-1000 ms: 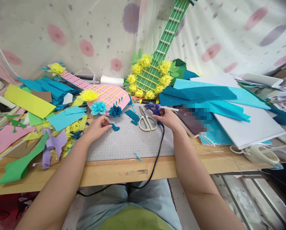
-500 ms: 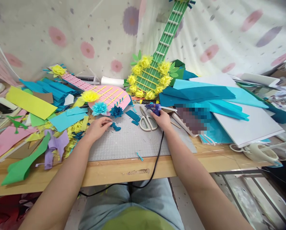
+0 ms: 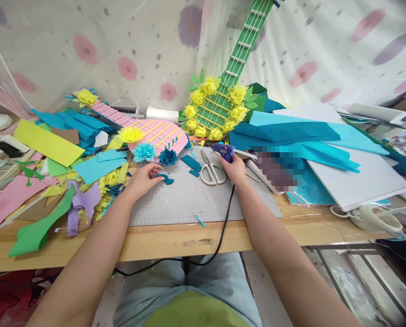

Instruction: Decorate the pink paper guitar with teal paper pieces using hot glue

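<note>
My right hand (image 3: 234,169) is wrapped round a purple-blue hot glue gun (image 3: 223,151), a white glue stick poking from its back and a black cord trailing down. Between the thumb and fingertips of my left hand (image 3: 144,180) is one end of a dark teal crepe paper strip (image 3: 167,180), low over the grey cutting mat (image 3: 189,206). Just behind it, a dark teal paper flower (image 3: 168,156) and a light blue one (image 3: 144,152) rest against a pink paper guitar (image 3: 172,140). Scissors (image 3: 212,172) with pale handles lie partly open between my hands.
A green paper guitar (image 3: 220,106) ringed with yellow flowers leans on the curtain. Coloured paper and yellow scraps (image 3: 104,186) crowd the left. Teal paper (image 3: 284,135) and white board (image 3: 359,181) cover the right. The glue gun's cord (image 3: 223,231) hangs over the table's front edge.
My left hand has moved slightly right, and its fingers now pinch the teal strip's end. The glue gun stays in my right hand. The whole view has shifted a little.
</note>
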### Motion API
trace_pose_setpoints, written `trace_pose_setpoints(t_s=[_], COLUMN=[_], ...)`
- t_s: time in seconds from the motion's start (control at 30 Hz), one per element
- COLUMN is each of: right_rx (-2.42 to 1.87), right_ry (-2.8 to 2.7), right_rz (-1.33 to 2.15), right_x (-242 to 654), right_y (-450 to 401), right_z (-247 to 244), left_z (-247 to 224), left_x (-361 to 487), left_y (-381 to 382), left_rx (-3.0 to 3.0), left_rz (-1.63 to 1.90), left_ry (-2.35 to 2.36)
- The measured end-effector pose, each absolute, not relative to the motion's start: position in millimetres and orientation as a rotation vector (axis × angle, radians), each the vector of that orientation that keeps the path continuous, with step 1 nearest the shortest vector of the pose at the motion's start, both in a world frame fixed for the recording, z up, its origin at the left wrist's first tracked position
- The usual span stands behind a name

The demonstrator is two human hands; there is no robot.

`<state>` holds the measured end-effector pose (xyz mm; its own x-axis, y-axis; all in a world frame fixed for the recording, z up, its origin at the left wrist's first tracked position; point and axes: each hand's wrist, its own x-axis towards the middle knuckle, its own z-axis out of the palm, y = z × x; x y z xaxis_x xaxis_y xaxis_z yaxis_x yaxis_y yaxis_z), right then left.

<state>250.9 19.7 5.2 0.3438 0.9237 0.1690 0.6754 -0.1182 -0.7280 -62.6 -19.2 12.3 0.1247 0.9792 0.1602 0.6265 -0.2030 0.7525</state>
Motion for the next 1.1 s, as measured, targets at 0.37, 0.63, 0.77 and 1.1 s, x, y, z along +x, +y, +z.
trace_pose_setpoints(t_s=[0.37,0.63,0.77,1.1], right_rx=[-1.806,-1.766,-1.726,-1.666], right_ry=[-1.401,-1.334,-1.347,-1.302], right_rz=[0.38,0.404,0.406,0.424], right_x=[255.1,250.8,247.8,240.8], right_y=[23.6,19.6,17.6,13.3], right_z=[-0.1,4.5,5.8,9.7], left_z=[9.7,4.2,7.0,24.9], left_x=[-64.8,-73.1,-68.4,-64.2], left_y=[-19.2,-12.0,-11.6,-19.6], left_rx=[1.663,1.719,1.594,1.424], left_rz=[0.895,1.027,1.089,1.282], left_ry=[1.493,1.548,1.569,1.54])
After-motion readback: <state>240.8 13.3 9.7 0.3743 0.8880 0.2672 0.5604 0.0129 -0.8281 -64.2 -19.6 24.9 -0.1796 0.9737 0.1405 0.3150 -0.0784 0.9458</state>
